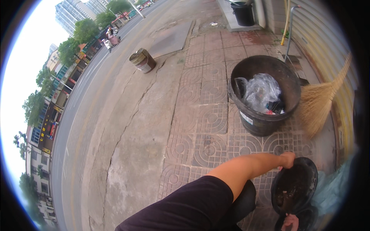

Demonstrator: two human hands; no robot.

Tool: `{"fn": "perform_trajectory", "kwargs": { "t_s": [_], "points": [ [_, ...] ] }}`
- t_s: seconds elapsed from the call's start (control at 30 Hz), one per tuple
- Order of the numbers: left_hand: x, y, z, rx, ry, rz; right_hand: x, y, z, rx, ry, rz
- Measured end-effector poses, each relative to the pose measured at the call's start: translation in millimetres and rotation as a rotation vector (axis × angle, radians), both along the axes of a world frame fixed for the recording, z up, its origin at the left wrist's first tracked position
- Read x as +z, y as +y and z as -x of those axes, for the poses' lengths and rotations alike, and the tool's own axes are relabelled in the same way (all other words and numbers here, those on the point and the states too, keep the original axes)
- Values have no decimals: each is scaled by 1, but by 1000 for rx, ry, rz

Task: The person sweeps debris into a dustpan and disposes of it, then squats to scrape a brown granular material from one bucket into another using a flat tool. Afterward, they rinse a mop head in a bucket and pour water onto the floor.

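My left hand point(287, 159) grips the upper rim of a black plastic bucket point(313, 184), which lies tilted with its mouth towards me. Dirt and small bits of residue cling to its dark inside. At the bottom edge of the view my right hand point(290, 222) is partly visible, fingers curled, by the bucket's lower rim. A brownish narrow shape extends from it into the bucket; whether the hand holds it I cannot tell. A second dark round container point(309, 216) shows beneath, mostly cut off. Pale blue-green plastic sheeting point(332, 187) lies beside the bucket.
A large black bin point(254, 124) holds clear plastic film point(261, 89) and other rubbish. A straw broom point(318, 104) leans by a corrugated shutter point(318, 37). Farther off are a rusty metal pail point(143, 60), a black bucket point(243, 14) on a step, and a road with a scooter rider point(111, 37).
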State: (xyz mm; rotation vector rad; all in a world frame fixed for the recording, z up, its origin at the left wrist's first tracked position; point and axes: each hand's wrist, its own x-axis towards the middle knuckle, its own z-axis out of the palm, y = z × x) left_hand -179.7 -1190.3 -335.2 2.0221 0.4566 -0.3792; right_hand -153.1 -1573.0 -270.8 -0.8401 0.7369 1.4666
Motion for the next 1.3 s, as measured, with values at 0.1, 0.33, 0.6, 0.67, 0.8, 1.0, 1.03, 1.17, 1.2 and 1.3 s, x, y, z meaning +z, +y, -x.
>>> {"fn": "perform_trajectory", "kwargs": {
  "t_s": [0.1, 0.33, 0.6, 0.67, 0.8, 1.0, 1.03, 1.17, 1.2, 1.3],
  "points": [
    [5, 1, 0, -4, -10, -3, 1, 14, 15, 30, -71, 80],
    [5, 4, 3, -7, -47, -66, 6, 24, -21, 298, -551, 418],
    [8, 10, 3, -76, -1, 12, 80, 41, -47, 659, -736, 351],
    [13, 8, 5, -77, 55, 129, 84, 50, -45, 750, -778, 464],
    [25, 7, 6, -86, 101, 120, 69, 68, -42, 776, -882, 428],
    [23, 7, 6, -37, 110, 95, -2, 71, -31, 663, -947, 485],
    [19, 7, 6, -85, 82, 121, -12, 67, -25, 629, -972, 471],
    [7, 7, 5, -124, 56, 6, -33, 59, -5, 485, -951, 326],
    [8, 6, 6, -105, 93, -21, -34, 58, -3, 478, -951, 286],
    [13, 2, 8, -84, -167, -125, -45, 56, -7, 411, -951, 350]
  ]
}}
